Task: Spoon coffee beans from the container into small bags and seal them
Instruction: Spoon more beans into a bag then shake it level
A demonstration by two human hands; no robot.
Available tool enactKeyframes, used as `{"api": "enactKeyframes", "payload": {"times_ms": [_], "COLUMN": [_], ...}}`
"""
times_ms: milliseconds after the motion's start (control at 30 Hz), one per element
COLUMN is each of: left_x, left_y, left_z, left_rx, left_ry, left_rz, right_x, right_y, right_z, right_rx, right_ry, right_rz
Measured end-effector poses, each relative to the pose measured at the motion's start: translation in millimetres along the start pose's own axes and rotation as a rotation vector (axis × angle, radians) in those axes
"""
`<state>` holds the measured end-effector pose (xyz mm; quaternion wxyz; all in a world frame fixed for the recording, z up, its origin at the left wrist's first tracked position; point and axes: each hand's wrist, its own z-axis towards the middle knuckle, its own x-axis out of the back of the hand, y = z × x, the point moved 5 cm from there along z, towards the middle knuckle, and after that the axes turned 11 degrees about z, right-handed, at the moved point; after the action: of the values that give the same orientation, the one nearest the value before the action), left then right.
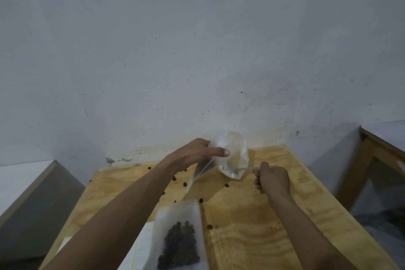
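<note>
Clear bag (232, 153) in left hand (197, 153), right hand (271, 178) fisted

Dim, flat, cool-toned light fills the head view, with soft shadows on the wooden table (252, 215) beneath the forearms. Detail is soft and grainy throughout. Straight edges bow at the sides from wide-angle distortion.

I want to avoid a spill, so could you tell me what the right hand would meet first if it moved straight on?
Probably the open mouth of the clear bag; right hand points its spoon there, though depth is unclear.
</note>
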<state>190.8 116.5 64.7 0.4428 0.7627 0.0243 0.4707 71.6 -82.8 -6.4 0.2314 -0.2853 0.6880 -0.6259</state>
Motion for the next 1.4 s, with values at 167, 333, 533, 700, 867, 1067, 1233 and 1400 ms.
{"api": "enactKeyframes", "payload": {"times_ms": [167, 333, 533, 700, 867, 1067, 1233, 1400], "left_x": [5.5, 10.2, 12.4, 15.5, 17.9, 25.6, 32.9, 32.1], "left_y": [-12.5, -33.4, -34.9, -38.6, -31.9, -25.6, -11.0, 17.5], "left_z": [0.7, -4.8, -17.3, -23.4, -33.0, -41.4, -44.6, -44.0], "left_rx": [0.042, 0.089, 0.099, 0.144, 0.112, 0.0, -0.071, -0.116], "left_ry": [-0.002, 0.026, 0.005, 0.067, 0.104, 0.213, 0.354, 0.433], "left_rz": [0.039, 0.023, 0.008, 0.06, 0.075, -0.104, -0.271, -0.398], "right_x": [1.6, 7.4, 4.9, -10.9, -32.3, -13.1, 19.3, 39.6], "right_y": [-2.3, -26.2, -63.2, -104.1, -123.6, -136.4, -117.2, -58.1], "right_z": [1.6, -1.8, -4.9, -18.9, -41.1, -42.6, -26.1, -16.1], "right_rx": [-0.058, 0.105, 0.192, 0.307, 0.565, 0.748, 0.886, 1.047], "right_ry": [0.005, -0.023, -0.056, -0.156, -0.226, -0.159, -0.086, -0.119], "right_rz": [0.156, 0.122, 0.12, 0.041, -0.18, -0.196, -0.542, -1.017]}}
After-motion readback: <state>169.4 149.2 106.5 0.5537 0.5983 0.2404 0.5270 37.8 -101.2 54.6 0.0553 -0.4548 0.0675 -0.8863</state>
